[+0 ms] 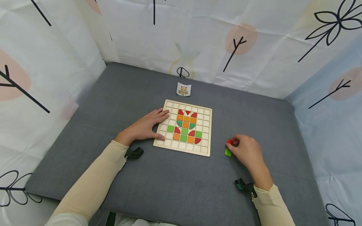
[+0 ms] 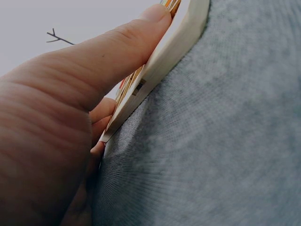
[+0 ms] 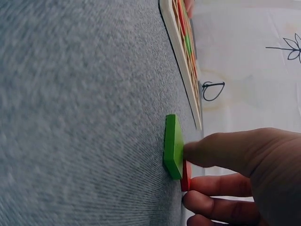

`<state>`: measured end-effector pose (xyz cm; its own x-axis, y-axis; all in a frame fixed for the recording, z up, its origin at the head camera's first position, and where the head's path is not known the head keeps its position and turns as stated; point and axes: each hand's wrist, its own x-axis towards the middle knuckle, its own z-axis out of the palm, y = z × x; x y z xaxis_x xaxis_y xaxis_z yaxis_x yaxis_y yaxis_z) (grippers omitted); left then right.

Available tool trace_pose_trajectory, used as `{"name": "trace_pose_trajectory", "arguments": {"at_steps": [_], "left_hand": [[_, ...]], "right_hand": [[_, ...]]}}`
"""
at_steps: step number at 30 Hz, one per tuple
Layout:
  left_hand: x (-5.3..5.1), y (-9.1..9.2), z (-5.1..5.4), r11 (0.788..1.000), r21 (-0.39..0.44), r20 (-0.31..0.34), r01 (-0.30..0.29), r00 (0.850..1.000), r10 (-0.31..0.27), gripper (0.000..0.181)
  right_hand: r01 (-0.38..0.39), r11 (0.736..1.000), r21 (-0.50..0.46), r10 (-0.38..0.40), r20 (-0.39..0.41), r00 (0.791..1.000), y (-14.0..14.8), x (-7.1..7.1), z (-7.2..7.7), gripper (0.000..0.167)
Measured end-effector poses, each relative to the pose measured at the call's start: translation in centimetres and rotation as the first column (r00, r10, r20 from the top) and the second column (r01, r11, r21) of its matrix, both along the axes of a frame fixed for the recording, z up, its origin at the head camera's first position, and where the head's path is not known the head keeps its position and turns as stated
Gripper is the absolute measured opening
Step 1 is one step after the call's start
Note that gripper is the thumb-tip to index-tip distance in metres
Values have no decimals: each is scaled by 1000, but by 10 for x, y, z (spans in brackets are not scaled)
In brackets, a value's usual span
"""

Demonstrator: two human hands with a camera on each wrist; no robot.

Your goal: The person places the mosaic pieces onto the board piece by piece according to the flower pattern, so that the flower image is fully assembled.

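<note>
A square wooden grid board [image 1: 203, 148] lies on the table, with red, orange, green and teal tiles set in its middle cells. Spread over the board's left edge, my left hand [image 1: 145, 125] rests with its thumb and fingertips on top; the left wrist view shows the thumb [image 2: 113, 52] lying across the rim. To the right of the board, my right hand [image 1: 247, 149] pinches a red tile [image 1: 229, 142] between thumb and fingers. Right beside it a green square tile [image 1: 227, 153] lies on the table. The red tile [image 3: 186, 176] is partly hidden behind the green one in the right wrist view.
Behind the board lies a small pattern card [image 1: 183, 89] with a coloured figure on a grid. The grey table [image 1: 135, 188] is bordered by white printed curtains [image 1: 203, 40] at the back and sides. Black straps with cameras sit on both wrists.
</note>
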<state>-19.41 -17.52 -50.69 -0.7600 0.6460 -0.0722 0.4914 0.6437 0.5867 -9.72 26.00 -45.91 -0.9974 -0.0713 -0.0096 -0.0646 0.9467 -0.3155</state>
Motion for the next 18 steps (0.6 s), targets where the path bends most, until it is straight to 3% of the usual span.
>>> {"name": "trace_pose_trajectory", "arguments": {"at_steps": [12, 18], "left_hand": [[-1, 0, -1, 1000, 3, 2, 3, 1000, -3, 114], [-1, 0, 0, 1000, -1, 6, 6, 1000, -6, 114]], "right_hand": [[-61, 998, -15, 60, -58, 996, -7, -4, 0, 16], [-84, 996, -24, 81, -108, 991, -15, -9, 11, 16]]}}
